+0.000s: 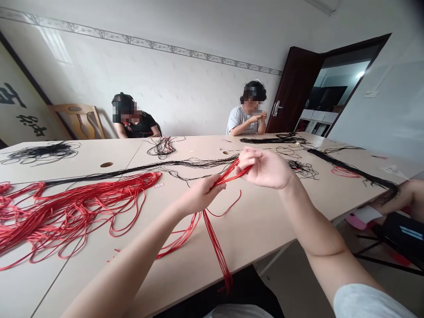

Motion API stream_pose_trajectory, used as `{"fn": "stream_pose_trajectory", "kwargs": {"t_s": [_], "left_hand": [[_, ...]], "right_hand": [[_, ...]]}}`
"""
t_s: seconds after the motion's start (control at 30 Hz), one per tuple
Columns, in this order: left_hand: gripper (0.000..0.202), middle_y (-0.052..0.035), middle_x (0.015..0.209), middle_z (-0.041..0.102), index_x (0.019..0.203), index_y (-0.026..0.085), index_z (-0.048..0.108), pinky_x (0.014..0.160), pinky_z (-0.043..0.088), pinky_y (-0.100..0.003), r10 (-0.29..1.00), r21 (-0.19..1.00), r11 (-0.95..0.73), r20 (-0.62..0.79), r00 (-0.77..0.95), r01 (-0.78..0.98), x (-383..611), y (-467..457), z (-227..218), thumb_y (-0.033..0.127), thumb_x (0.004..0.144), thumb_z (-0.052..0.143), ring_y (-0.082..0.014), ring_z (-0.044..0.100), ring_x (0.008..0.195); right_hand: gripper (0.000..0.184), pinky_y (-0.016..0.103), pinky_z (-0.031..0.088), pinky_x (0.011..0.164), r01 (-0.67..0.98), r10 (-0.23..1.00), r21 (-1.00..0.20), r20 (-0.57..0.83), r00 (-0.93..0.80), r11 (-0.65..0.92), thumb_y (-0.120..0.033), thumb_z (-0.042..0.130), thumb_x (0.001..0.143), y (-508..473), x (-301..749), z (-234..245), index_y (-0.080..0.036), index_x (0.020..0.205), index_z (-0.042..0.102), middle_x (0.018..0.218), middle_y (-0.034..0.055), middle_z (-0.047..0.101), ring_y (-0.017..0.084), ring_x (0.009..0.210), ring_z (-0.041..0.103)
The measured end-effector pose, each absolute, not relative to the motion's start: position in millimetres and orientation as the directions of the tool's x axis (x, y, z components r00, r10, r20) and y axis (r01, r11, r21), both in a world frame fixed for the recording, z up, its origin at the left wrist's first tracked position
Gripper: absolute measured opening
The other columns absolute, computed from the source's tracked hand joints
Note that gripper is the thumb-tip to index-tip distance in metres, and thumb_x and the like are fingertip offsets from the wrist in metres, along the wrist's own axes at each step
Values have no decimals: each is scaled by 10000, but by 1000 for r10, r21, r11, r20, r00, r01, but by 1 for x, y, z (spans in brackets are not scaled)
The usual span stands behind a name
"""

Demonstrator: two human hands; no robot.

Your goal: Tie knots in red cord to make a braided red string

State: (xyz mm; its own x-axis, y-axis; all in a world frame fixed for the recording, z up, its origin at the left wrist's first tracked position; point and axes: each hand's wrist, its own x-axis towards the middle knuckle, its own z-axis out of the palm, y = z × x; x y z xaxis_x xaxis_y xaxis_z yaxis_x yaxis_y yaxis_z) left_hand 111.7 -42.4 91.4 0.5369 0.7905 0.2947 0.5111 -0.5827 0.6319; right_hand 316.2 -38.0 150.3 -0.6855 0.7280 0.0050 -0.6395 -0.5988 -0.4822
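Note:
A bundle of red cords [214,240] runs through both my hands above the table. My left hand [200,194] is closed around the bundle, and its loose ends hang below, over the table's front edge. My right hand [265,168] is raised slightly higher, palm partly turned toward me, with curled fingers gripping the looped end of the same cords. Between the two hands the strands are stretched fairly taut. One single red strand curves out on the table beneath my right hand.
A large heap of red cords [82,207] covers the table's left side. Long black cords [132,169] stretch across behind it, with more black bundles [351,170] at right. Two people [245,117] sit on the far side; someone's leg shows at right. A dark door [296,84] stands ajar.

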Motion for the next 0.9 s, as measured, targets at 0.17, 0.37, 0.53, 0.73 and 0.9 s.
{"fn": "stream_pose_trajectory", "kwargs": {"t_s": [0.17, 0.37, 0.53, 0.73, 0.9], "left_hand": [[298, 46, 516, 348, 725, 208, 401, 485, 246, -239, 800, 278, -576, 385, 461, 769, 87, -16, 76, 405, 916, 285, -118, 323, 468], [239, 26, 554, 414, 775, 211, 416, 495, 252, -245, 796, 171, -542, 417, 438, 822, 63, 17, 48, 353, 912, 282, -135, 385, 466], [236, 15, 588, 443, 803, 215, 405, 499, 257, -241, 782, 151, -567, 408, 472, 809, 79, 15, 34, 356, 921, 259, -136, 409, 476], [167, 33, 539, 369, 777, 214, 373, 478, 178, -248, 815, 173, -481, 450, 365, 860, 62, 22, 29, 287, 905, 293, -127, 317, 414], [166, 27, 563, 349, 777, 208, 370, 508, 173, -253, 818, 216, -385, 531, 223, 897, 23, 33, 44, 284, 905, 293, -131, 305, 455]], "right_hand": [[326, 283, 447, 812, -816, 872, -481, 188, -452, -319, 35, 226, 840, -42, 355, 170, -175, 614, 331, 475, -105, 368, 39, 473, 466], [353, 223, 444, 728, -849, 942, -502, 173, -287, -167, 49, 176, 799, -28, 415, 194, -151, 556, 336, 447, -109, 392, 8, 434, 441], [188, 244, 359, 634, -725, 972, -687, 135, -194, -49, -19, 24, 686, -11, 437, 223, -75, 601, -134, 415, -32, 436, -69, 475, 390], [276, 348, 348, 585, -181, 957, -982, 106, -270, 57, -45, 131, 772, -7, 438, 236, -58, 653, -118, 606, 11, 545, 41, 785, 552], [490, 336, 397, 619, 212, 970, -975, -113, -214, -67, -138, 312, 856, -11, 428, 237, -42, 398, 166, 866, 76, 645, 145, 912, 592]]}}
